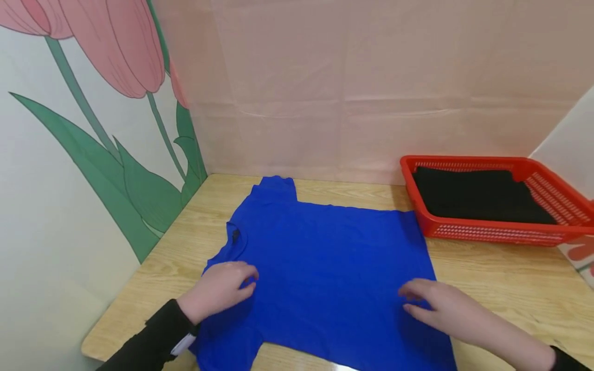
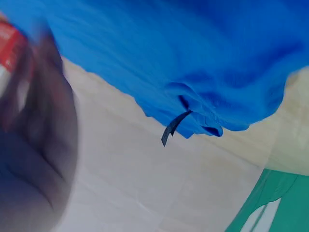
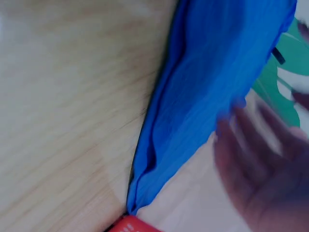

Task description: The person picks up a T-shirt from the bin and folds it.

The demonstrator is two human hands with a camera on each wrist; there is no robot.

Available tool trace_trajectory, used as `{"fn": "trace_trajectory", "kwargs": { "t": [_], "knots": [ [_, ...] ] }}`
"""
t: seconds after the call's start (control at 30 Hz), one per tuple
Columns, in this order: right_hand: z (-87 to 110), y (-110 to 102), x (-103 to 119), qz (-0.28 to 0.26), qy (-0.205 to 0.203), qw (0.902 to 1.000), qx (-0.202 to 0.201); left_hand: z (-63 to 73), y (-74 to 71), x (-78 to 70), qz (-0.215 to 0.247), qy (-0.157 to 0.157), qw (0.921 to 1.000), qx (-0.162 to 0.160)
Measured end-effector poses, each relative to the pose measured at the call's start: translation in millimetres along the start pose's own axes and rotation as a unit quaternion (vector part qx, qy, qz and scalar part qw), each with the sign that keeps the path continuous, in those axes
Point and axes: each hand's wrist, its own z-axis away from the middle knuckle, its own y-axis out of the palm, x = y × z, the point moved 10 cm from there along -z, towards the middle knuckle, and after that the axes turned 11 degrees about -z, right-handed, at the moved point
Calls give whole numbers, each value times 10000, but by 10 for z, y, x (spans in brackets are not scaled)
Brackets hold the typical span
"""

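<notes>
Here's the blue shirt (image 1: 334, 273), spread broad and fairly flat across the wooden table (image 1: 492, 278), its neckline toward the person's left, its hem toward the right, one short sleeve pointing to the far side and the other to the near side. A small black tag (image 1: 235, 235) sits at the collar, and the left wrist view catches it poking out past the bunched blue neck. Over the collar end comes the left hand (image 1: 223, 288), fingers loosely bent, a gap between thumb and forefinger, nothing in its hold. Across at the hem end, the right hand (image 1: 429, 304) matches it, fingers relaxed and slightly curved, thumb apart, also with no grip on the cloth; whether any fingertip brushes the fabric, I cannot tell, and both wrist views blur the fingers. Out at the far right sits the red basket (image 1: 492, 235), a black cloth (image 1: 478, 196) lying inside, and the shirt's far hem corner runs right up to its side. Behind it all hangs a pink sheet (image 1: 371, 77), with big painted tulips (image 1: 125, 46) on the left wall.
</notes>
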Motion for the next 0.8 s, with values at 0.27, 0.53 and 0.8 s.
{"fn": "trace_trajectory", "kwargs": {
  "t": [0.27, 0.53, 0.8],
  "knots": [
    [-381, -58, -147, 1203, 360, 9913, -382, -486, 338, 273, -756, -350, 9936, 764],
    [-530, 191, -403, 828, 791, 9928, 364, -584, 767, 433, -364, -851, 9784, 1847],
    [-745, 42, -531, 943, 600, 9932, 329, -780, 771, 528, -608, -806, 9785, 1796]
  ]
}}
